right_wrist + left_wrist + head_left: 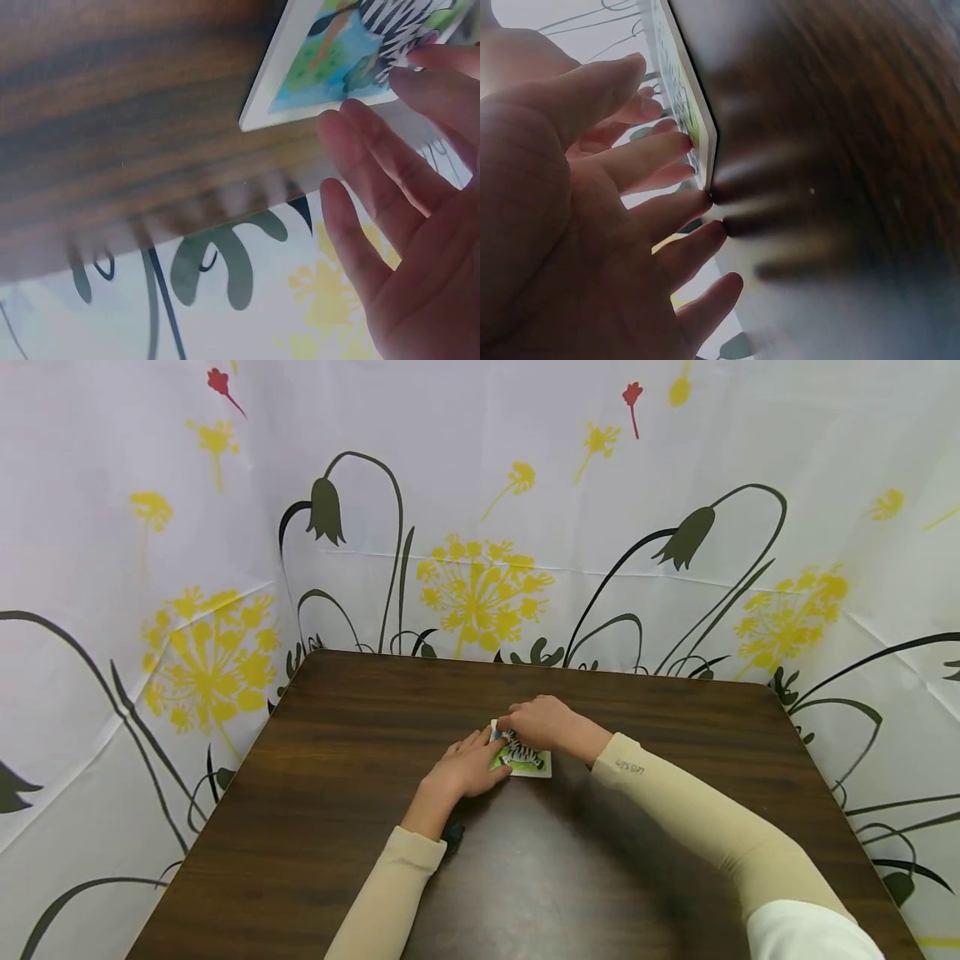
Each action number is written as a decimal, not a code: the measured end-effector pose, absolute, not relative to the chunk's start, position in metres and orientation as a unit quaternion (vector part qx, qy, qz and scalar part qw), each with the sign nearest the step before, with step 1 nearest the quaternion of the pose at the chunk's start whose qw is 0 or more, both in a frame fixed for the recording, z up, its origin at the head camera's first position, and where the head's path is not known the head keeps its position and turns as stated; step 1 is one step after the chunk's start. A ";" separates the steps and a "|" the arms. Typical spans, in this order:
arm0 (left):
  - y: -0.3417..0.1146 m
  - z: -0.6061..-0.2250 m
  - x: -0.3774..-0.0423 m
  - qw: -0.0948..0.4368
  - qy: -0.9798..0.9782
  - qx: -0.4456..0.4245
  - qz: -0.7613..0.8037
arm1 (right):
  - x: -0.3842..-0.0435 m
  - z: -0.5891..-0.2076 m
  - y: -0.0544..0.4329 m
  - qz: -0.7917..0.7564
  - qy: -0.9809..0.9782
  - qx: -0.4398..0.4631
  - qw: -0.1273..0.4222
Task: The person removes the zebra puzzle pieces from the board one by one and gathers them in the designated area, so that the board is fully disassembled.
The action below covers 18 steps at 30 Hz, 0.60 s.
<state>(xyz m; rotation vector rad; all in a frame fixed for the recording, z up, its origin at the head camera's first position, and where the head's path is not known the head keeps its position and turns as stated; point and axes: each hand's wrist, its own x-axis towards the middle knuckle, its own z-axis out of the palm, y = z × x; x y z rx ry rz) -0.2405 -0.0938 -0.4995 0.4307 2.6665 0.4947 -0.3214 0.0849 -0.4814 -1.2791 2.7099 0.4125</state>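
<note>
Left sleeve: beige [386, 893], lower edge of the head view, reaching up to the wrist.
Right sleeve: beige [697, 810], small dark lettering near the cuff; white upper sleeve [810, 931] behind it.
Black object: small [453, 837], beside the left cuff and partly hidden; kind cannot be told.
Left hand: low over the counter [300, 777], palm down [467, 768]. Its fingers [694, 251] straight and spread, tips at the board's left edge, nothing gripped.
Zebra board: flat on the counter [525, 756], between the two hands and partly covered by them. White border; striped zebra [397, 30], green and blue ground.
Right hand: above the board's upper left part [543, 722]. Its fingers [371, 180] loosely bent and parted, tips at or just over the picture, no hold seen.
Counter: dark brown wood grain, rounded far corners, pale sheen in front of the board.
Backdrop: white cloth [450, 443] beyond the far edge, printed with yellow flower heads [480, 597], drooping grey-green bells [326, 510] and small red blooms [632, 393].
</note>
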 end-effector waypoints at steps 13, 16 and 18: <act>-0.095 -0.500 -0.241 0.189 0.956 0.155 0.161 | -0.334 -0.475 0.085 0.221 0.855 -0.468 0.039; -0.094 -0.500 -0.240 0.197 0.956 0.150 0.155 | -0.334 -0.474 0.084 0.224 0.853 -0.468 0.054; -0.094 -0.501 -0.239 0.203 0.956 0.148 0.154 | -0.335 -0.474 0.082 0.229 0.850 -0.470 0.060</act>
